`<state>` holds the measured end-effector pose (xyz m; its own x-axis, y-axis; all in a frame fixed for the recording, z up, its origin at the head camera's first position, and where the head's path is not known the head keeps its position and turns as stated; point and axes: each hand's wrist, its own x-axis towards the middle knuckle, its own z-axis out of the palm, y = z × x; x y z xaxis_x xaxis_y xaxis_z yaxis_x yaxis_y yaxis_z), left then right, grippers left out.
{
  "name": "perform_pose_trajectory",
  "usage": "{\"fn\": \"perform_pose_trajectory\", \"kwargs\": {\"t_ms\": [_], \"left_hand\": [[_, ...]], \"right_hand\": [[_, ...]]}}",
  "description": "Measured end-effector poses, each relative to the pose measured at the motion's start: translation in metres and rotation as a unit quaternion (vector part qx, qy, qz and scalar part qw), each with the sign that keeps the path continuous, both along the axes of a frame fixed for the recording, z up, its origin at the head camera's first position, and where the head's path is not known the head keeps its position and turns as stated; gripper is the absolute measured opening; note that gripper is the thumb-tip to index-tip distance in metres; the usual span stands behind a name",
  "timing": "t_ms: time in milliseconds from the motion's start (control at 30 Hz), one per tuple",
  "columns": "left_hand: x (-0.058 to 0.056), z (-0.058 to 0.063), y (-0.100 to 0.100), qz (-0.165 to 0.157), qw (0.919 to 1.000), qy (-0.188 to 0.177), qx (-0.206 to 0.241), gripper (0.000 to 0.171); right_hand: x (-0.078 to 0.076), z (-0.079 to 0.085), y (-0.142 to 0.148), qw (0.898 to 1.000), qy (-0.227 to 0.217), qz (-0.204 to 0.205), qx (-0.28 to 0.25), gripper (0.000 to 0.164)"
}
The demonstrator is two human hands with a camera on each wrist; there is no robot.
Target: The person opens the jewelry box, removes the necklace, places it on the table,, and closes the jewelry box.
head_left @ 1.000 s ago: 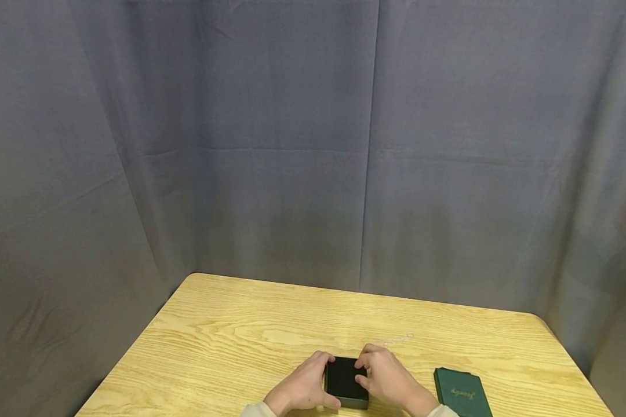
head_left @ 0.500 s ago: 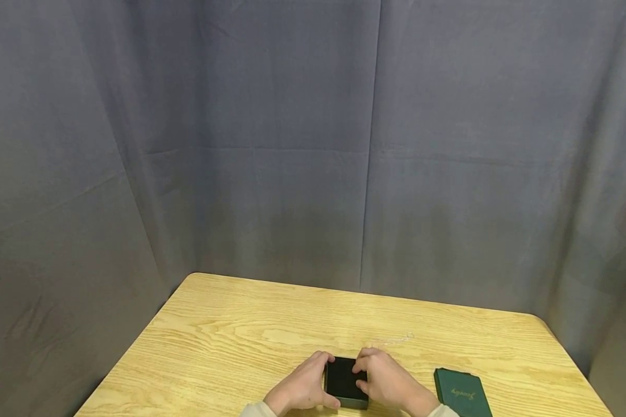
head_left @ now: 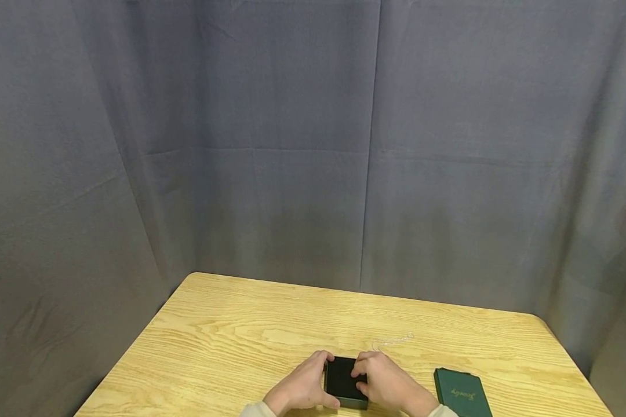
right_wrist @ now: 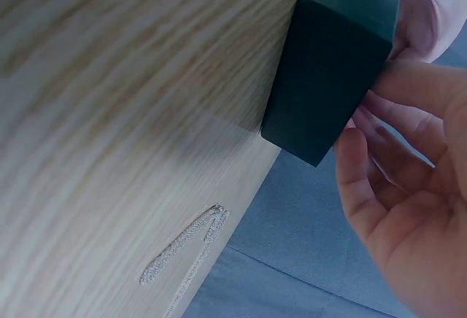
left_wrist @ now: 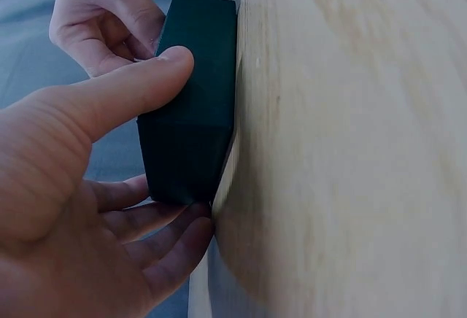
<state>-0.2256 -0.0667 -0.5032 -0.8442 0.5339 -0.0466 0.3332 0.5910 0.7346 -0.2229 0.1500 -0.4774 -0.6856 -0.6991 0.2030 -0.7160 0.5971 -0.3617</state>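
Note:
A dark green box (left_wrist: 193, 99) sits on the table, with a black pad (head_left: 338, 379) showing inside its top. My left hand (head_left: 306, 382) grips the box from the left, thumb on the near wall and fingers at the far side. Bent over the box's right side, my right hand (head_left: 388, 379) touches the pad with index finger and thumb, their tips apart. Whether they pinch anything is hidden. A thin silver chain (right_wrist: 179, 249) lies on the table beyond my right hand.
A green lid (head_left: 461, 394) with gold lettering lies on the table to the right of my right hand. The wooden table (head_left: 240, 324) ends at a back edge before a grey curtain (head_left: 292, 174).
My right hand has shifted slightly towards me over the pad, uncovering more of the chain. The left hand and the box have stayed in place.

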Motion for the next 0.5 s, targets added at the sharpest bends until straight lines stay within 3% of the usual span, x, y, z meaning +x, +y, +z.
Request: {"fn": "perform_pose_trajectory", "kwargs": {"t_ms": [500], "left_hand": [[0.0006,-0.0013,0.0005,0.009,0.9998,-0.007,0.015,0.072]], "right_hand": [[0.001,-0.0029,0.0004,1.0,-0.016,0.007,0.002,0.013]]}}
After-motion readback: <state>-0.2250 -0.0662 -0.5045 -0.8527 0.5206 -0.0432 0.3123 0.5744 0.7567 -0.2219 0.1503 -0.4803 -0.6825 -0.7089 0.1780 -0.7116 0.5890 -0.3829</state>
